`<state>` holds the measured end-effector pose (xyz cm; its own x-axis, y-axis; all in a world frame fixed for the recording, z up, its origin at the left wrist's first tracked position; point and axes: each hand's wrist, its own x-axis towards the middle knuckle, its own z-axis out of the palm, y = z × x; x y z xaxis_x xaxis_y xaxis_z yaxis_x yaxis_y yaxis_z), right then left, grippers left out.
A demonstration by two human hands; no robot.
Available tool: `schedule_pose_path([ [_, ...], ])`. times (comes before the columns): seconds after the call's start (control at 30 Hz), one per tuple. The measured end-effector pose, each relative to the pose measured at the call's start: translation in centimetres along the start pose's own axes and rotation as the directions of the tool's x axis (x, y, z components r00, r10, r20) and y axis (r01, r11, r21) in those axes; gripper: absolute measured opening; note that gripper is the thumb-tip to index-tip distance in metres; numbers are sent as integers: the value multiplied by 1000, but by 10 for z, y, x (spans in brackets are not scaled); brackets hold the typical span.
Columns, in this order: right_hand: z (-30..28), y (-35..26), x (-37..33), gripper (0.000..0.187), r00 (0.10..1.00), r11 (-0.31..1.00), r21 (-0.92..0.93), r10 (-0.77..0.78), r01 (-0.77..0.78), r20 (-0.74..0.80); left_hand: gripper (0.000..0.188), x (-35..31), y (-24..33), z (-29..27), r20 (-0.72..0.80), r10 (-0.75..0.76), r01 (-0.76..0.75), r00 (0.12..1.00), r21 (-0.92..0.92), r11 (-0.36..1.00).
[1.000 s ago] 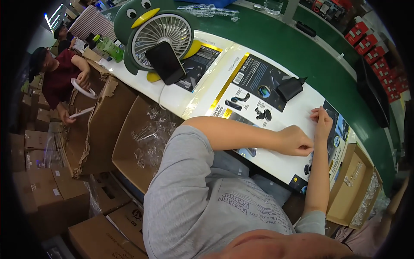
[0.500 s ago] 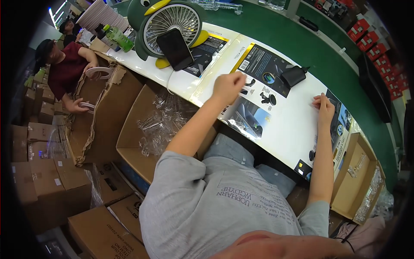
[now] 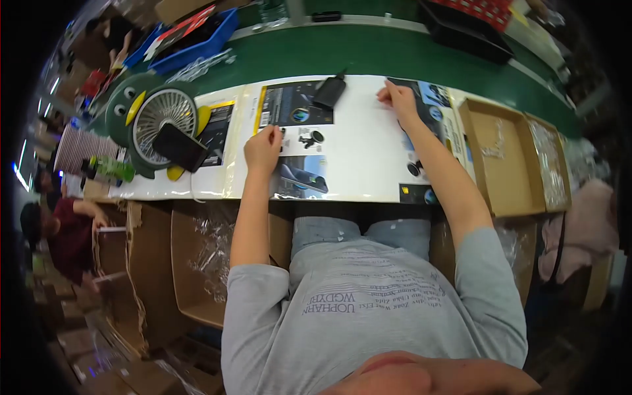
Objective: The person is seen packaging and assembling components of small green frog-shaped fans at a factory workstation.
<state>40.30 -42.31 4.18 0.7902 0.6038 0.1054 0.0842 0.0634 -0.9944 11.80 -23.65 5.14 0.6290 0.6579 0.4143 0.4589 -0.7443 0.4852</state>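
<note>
My left hand [image 3: 263, 150] is closed in a loose fist at the left edge of a white printed sheet [image 3: 362, 145] with dark picture panels. Whatever its fingers may hold is hidden. Farther right, my right hand [image 3: 400, 104] hovers at or rests on a dark printed panel, its fingers apart and partly bent, with nothing visible in them. Between the hands and farther back lies a small black box-shaped item [image 3: 329, 91] with a short stub. To the left, a black phone [image 3: 179, 147] leans on a green penguin-shaped fan [image 3: 155, 125].
An open cardboard tray [image 3: 503, 158] with clear plastic pieces stands at the right. Below the table's left edge, a carton [image 3: 187, 283] holds clear plastic parts. A blue bin [image 3: 197, 43] and a black tray [image 3: 464, 29] sit at the back. Another person [image 3: 69, 230] works at left.
My view has swung to the right and levelled, so the table now runs straight across. Both hands stay over the sheet, the left closed and the right with fingers apart.
</note>
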Motion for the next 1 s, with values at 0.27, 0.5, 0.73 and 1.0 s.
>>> schedule_pose_path([
  [0.27, -25, -23, -60, 39, 1000, 997, -75, -18, 18, 6, 30, -2, -26, 0, -37, 50, -53, 998, -91, 994],
  [0.5, -52, -12, -137, 27, 993, 921, -374, -115, 110, 7, 32, -45, -29, -26, -50, 89, -99, 995, -247, 964],
  [0.73, -45, -10, -165, 26, 964, 803, -553, -265, 223, 5, 33, -73, -31, -27, -151, 57, -83, 987, -175, 981],
  [1.0, -51, -4, -159, 25, 955, 857, -447, -297, 257, -21, 34, -74, -21, -21, -290, 12, -14, 957, -4, 1000],
])
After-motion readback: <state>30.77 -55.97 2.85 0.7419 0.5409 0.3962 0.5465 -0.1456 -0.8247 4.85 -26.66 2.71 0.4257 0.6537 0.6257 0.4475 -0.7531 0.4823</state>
